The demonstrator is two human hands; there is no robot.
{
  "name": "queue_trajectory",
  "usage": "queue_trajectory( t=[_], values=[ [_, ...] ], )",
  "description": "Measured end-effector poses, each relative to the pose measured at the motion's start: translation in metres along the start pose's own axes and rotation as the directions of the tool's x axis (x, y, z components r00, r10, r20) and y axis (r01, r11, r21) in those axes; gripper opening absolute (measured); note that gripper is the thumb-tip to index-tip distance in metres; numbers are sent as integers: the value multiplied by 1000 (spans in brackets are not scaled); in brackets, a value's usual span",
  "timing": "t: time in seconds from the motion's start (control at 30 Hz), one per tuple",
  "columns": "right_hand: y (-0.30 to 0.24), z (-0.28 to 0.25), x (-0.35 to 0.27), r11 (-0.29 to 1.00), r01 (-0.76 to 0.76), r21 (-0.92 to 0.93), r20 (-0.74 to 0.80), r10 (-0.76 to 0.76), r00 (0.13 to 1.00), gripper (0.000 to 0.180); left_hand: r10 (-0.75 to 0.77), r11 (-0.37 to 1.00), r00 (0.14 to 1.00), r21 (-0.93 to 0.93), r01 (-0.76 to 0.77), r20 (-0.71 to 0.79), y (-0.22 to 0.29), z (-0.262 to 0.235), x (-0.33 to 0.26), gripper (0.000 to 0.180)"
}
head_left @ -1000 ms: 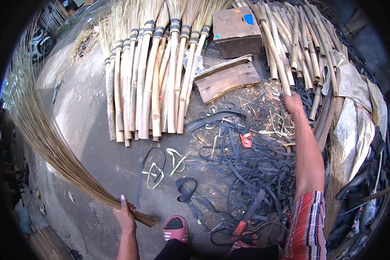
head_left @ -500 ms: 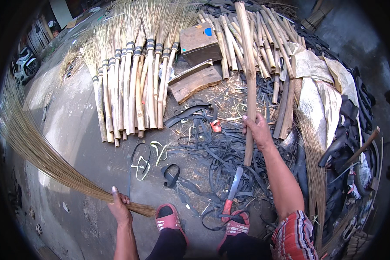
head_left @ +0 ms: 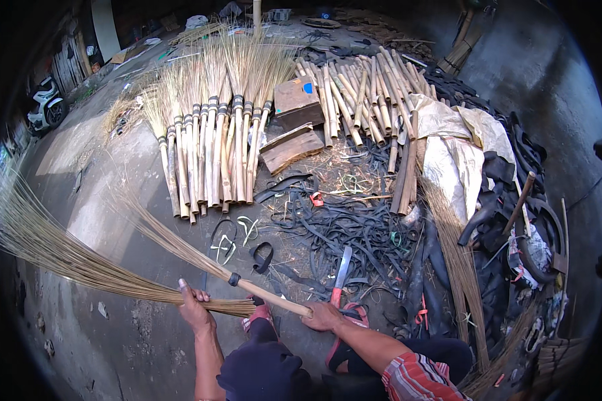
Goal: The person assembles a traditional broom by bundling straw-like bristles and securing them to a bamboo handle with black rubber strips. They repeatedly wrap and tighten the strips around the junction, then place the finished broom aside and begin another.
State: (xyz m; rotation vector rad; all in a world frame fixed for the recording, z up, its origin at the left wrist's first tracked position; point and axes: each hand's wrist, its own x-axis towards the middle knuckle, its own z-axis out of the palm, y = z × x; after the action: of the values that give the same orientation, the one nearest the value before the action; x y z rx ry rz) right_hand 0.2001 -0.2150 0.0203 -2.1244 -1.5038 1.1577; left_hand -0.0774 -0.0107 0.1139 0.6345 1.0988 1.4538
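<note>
A seated person works over a concrete floor (head_left: 87,180) strewn with broom-making materials. The left hand (head_left: 195,309) is closed around the gathered end of a loose bundle of broom straw (head_left: 53,250) that fans out to the person's left, the fingers wrapped tight about the stalks. The right hand (head_left: 322,315) grips the butt end of a bamboo handle (head_left: 274,299), which already carries a head of straw bound with a dark band (head_left: 234,279); the fingers are shut on the stick. The two meet just in front of the person's knees, above a red sandal (head_left: 257,314). The step in hand appears to be joining more straw to the handled broom; the next move would likely call for lining the loose stalks against the bound head and holding both steady for tying. A row of finished brooms (head_left: 211,154) lies farther off, beside a pile of bare bamboo sticks (head_left: 358,93). Black rubber strips (head_left: 354,230) lie tangled near the feet, with a red-handled knife (head_left: 340,275) among them and wooden blocks (head_left: 291,147) beyond.
</note>
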Motion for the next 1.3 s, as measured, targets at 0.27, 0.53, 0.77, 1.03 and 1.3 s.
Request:
queue_trajectory(
  t=[0.27, 0.53, 0.77, 1.03, 1.3],
  values=[
    [-52, -5, 13, 962, 197, -188, 22, -196, 980, 98, -150, 977, 986, 162, 137, 77, -19, 1, -10, 44],
    [-148, -5, 67, 923, 218, 316, 23, -237, 971, 50, -174, 934, 822, 356, -38, 542, -67, 30, -24, 55],
    [-98, -2, 87, 980, -6, 198, -63, 19, 998, 37, -812, 526, 572, 576, 626, 120, -71, -103, -37, 66],
    [-71, 14, 96, 992, -115, 52, 30, 114, 993, 40, -676, 724, 735, 135, 676, -54, -125, -138, -38, 78],
    [-58, 27, 105, 990, -138, 17, 65, 136, 989, 36, -838, 522, 538, 150, 840, -90, -172, -119, 14, 75]
  ],
)
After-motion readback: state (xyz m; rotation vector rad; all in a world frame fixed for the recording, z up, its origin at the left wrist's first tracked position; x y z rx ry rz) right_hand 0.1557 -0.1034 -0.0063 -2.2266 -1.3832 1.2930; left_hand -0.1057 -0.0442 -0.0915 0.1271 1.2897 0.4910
